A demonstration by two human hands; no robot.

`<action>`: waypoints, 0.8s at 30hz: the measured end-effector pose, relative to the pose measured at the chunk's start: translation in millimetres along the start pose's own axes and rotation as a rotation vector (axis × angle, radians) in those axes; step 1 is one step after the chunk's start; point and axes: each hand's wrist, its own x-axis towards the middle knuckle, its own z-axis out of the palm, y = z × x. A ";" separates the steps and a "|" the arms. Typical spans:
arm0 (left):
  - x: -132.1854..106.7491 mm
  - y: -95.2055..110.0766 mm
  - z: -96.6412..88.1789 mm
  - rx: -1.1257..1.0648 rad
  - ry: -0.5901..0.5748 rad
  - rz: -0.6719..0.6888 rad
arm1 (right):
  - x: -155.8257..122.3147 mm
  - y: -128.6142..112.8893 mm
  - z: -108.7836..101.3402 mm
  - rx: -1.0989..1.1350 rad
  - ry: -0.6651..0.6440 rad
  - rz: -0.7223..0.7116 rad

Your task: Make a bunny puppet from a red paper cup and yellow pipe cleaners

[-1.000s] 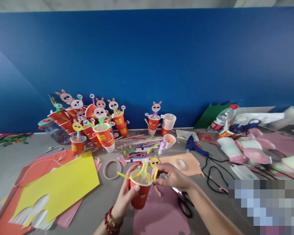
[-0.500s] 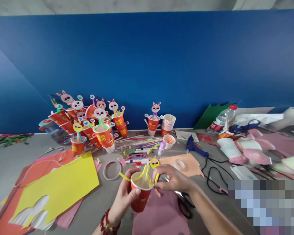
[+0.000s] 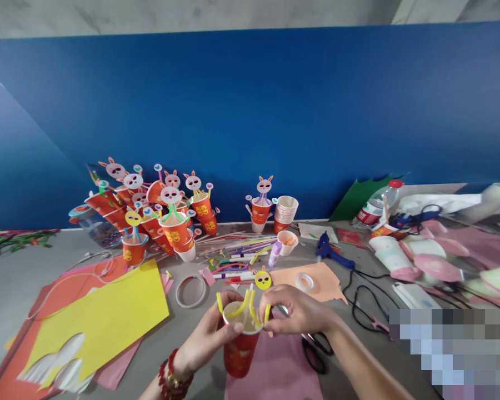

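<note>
My left hand (image 3: 216,329) is wrapped round the left side of a red paper cup (image 3: 239,355) with a white rim. Bent yellow pipe cleaners (image 3: 245,305) rise from inside the cup, and one end stands up at its left rim. At the right rim, my right hand (image 3: 289,311) pinches the other yellow end between thumb and fingers. Just behind the cup is a yellow rabbit face (image 3: 263,279) cut from paper; whether it is joined to the pipe cleaners I cannot tell. Pink paper (image 3: 275,366) lies under the cup.
Finished rabbit cups (image 3: 173,230) crowd the back left. Stacked cups (image 3: 286,211), a glue stick (image 3: 275,254) and markers (image 3: 235,275) lie ahead. Scissors (image 3: 315,355), a blue glue gun (image 3: 333,253) and cords are on the right. Yellow paper (image 3: 116,316) and a tape roll (image 3: 190,291) are left.
The left yellow end, which stuck out sideways over the rim, now points upward. The cup has come slightly lower in view, and my right hand still pinches the right end.
</note>
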 end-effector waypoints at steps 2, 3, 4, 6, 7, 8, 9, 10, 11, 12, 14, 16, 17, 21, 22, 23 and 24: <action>0.3 3.9 -5.1 0.026 -0.065 -0.022 | -1.0 0.6 -0.3 0.012 -0.005 0.008; 0.2 4.9 -7.7 0.041 -0.087 -0.039 | -1.4 1.0 -0.4 0.018 -0.005 0.014; 0.0 5.0 -10.1 0.053 -0.094 -0.061 | -1.8 1.4 -0.6 0.024 -0.006 0.021; -0.5 2.5 -13.4 0.038 -0.063 -0.106 | -2.2 2.2 -1.2 0.042 -0.013 0.031; -0.6 0.2 -13.9 0.003 -0.041 -0.120 | -2.1 2.4 -1.4 0.051 -0.017 0.033; -0.6 -2.5 -13.4 -0.061 -0.031 -0.122 | -1.8 2.6 -1.6 0.056 -0.020 0.032; -0.4 -5.3 -12.1 -0.131 -0.029 -0.110 | -1.4 2.6 -1.7 0.058 -0.021 0.028; 0.1 -8.0 -10.1 -0.202 -0.033 -0.086 | -0.9 2.4 -1.7 0.060 -0.019 0.023; 0.8 -10.4 -7.5 -0.259 -0.029 -0.053 | -0.3 2.1 -1.5 0.061 -0.014 0.015; 1.6 -12.3 -4.5 -0.302 -0.022 -0.017 | 0.2 1.6 -1.3 0.063 -0.010 0.007; 3.4 -14.8 1.4 -0.356 0.006 0.037 | 1.2 0.5 -0.8 0.070 0.001 -0.009; 5.0 -15.6 6.4 -0.388 0.031 0.062 | 1.6 -0.4 -0.7 0.073 0.014 -0.019; 5.5 -15.7 8.2 -0.398 0.044 0.070 | 1.5 -0.7 -0.8 0.073 0.020 -0.021; 6.3 -15.9 10.9 -0.417 0.067 0.070 | -0.4 0.0 -2.0 0.076 0.011 -0.002; 6.4 -16.1 10.5 -0.425 0.061 0.053 | -1.0 0.5 -2.2 0.081 0.002 0.005; 6.4 -16.5 9.7 -0.434 0.056 0.032 | -1.7 1.0 -2.2 0.091 -0.006 0.011; 6.4 -16.8 8.8 -0.439 0.053 0.011 | -2.3 1.5 -2.2 0.106 -0.012 0.016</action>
